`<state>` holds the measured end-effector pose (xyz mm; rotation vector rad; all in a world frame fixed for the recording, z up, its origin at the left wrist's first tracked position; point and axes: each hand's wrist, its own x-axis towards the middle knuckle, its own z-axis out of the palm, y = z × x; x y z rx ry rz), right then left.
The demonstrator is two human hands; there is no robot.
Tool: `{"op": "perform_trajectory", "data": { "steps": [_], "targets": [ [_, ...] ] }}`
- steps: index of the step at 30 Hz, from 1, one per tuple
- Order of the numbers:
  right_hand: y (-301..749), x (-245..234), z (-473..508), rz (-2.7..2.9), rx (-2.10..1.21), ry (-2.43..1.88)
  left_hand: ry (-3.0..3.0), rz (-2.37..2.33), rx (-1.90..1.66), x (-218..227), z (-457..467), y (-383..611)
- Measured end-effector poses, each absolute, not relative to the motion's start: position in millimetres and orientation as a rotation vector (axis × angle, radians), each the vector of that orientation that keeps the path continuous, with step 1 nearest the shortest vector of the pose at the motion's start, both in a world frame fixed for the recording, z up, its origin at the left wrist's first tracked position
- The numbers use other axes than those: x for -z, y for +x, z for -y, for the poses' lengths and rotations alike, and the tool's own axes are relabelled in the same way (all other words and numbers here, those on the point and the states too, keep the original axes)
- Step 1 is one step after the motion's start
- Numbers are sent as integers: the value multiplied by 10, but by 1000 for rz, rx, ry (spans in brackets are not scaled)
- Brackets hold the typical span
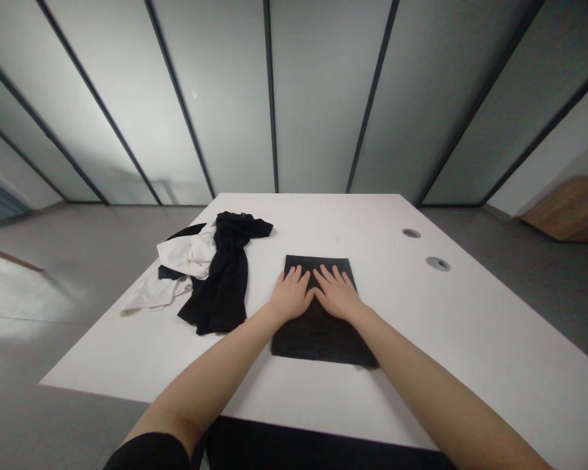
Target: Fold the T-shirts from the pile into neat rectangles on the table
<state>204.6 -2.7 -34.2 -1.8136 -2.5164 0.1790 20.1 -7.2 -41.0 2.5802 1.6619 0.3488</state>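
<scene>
A folded black garment (318, 329) lies as a neat rectangle on the white table (470, 326), just ahead of me. My left hand (291, 295) rests flat on its upper left part, fingers stretched out. My right hand (337, 292) lies flat beside it on the upper right part, fingers spread. The two hands touch at the thumbs, and neither holds anything.
A loose heap of black clothes (223, 277) and white clothes (176, 267) lies on the table to the left of the folded piece. Two round cable grommets (438, 264) sit in the tabletop at the right. Glass partition walls stand behind the table.
</scene>
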Motion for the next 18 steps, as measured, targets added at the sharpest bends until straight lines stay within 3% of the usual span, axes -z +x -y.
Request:
{"op": "perform_trajectory", "data": {
  "steps": [8,18],
  "targets": [
    [2382,332,-189,2394,-185,-1881,2540,-1688,-306,607,-30,134],
    [2002,287,185,2636,-275,-1534,2421,-1890,-449,535,-192,-28]
  ]
}}
